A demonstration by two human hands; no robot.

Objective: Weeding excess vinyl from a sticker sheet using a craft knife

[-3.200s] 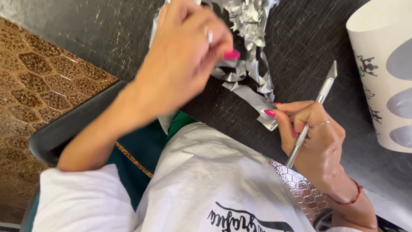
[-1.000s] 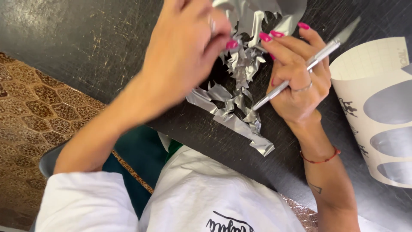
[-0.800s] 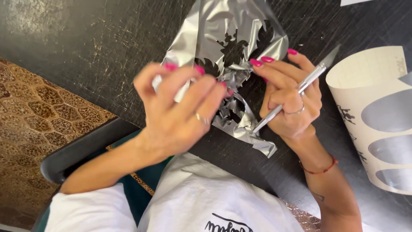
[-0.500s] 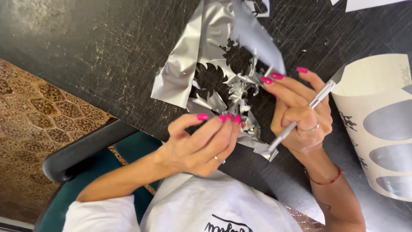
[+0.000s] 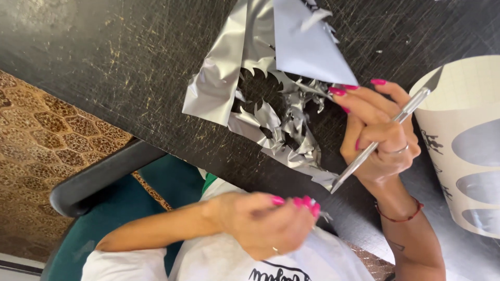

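Nearest to me, my left hand [image 5: 265, 229] is curled over my white printed shirt [image 5: 229, 260], fingers bunched with pink nails together; something small and silvery shows at the fingertips [image 5: 312, 208], but blur keeps me from telling whether I pinch a scrap there. Left of that arm sits the dark armrest of a teal chair [image 5: 99, 179], and beyond it the brown patterned floor [image 5: 41, 130].

Further out, on the right, my right hand [image 5: 377, 132] is closed around a slim silver craft knife [image 5: 388, 130], held like a pen, blade end pointing far-right, butt end near and to the left. The same hand's forefinger and thumb meet on a thin strip of the silver vinyl sheet [image 5: 260, 99], cut into jagged shapes, at the sheet's right edge. A red cord bracelet [image 5: 400, 213] circles that wrist.

The sheet lies on the scratched black tabletop [image 5: 130, 62], centre of view, its left margin flat, its middle a tangle of curled cut pieces, and its far part folded up into a grey triangle. At the right edge stands a curled white backing sheet with grey oval stickers [image 5: 469, 151], just beside my right hand.
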